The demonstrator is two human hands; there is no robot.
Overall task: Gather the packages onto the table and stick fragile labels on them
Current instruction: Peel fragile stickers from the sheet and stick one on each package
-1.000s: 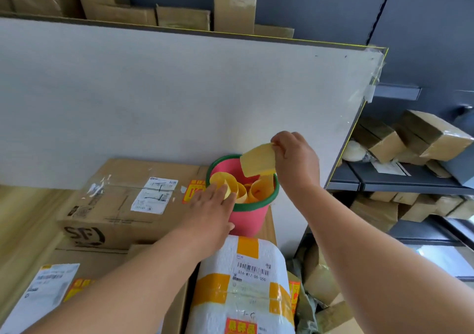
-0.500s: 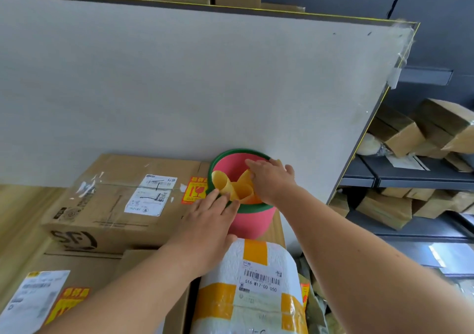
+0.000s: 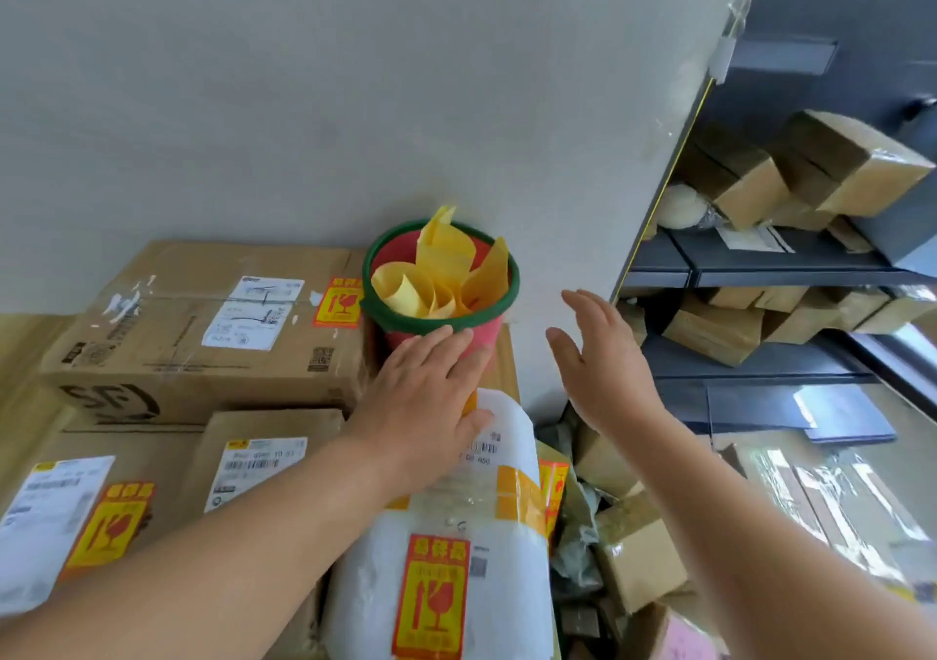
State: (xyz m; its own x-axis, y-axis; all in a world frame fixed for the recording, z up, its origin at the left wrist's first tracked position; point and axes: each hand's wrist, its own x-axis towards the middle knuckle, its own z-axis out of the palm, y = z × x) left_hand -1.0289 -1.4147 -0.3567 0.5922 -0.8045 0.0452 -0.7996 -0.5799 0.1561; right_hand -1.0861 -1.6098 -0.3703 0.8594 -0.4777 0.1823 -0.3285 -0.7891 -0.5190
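Note:
A pink bucket with a green rim stands against the grey board and holds several curled yellow backing papers. My left hand lies flat with straight fingers against the bucket's front and on the top of a white bubble-wrapped package, which carries a red-and-yellow fragile label. My right hand hovers open and empty to the right of the bucket. A large brown box at the left bears a fragile label. Two more boxes lie in front of it, the left one labelled.
A tall grey board rises right behind the bucket. Dark shelves at the right hold several brown parcels. More loose parcels lie piled low beside the table's right edge.
My right hand dropped the yellow backing paper into the bucket, then drew back to the right, empty. My left hand slid down from the bucket's rim onto its front.

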